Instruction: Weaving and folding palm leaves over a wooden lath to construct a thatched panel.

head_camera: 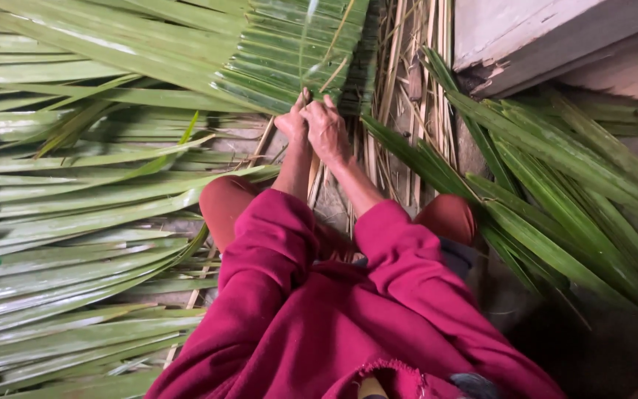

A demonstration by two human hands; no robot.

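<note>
Two hands, left hand [293, 122] and right hand [326, 129], grip one woven palm-leaf mat [289, 52].

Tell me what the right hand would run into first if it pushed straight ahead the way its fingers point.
Most likely the woven green palm-leaf mat: the right hand already rests at its near edge, fingers pointing up the picture into it.

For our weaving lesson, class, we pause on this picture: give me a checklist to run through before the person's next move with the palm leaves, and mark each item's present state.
1. Both hands on the work: left hand and right hand rest together at the edge of the woven leaf panel: ok.
2. Which strip is gripped: fingers hide it: cannot tell.
3. Loose fronds within reach: left fronds and right fronds lie alongside: ok.
4. Sleeves clear of the weave: ok.
5. Weave tightness: too blurred: cannot tell.
</note>
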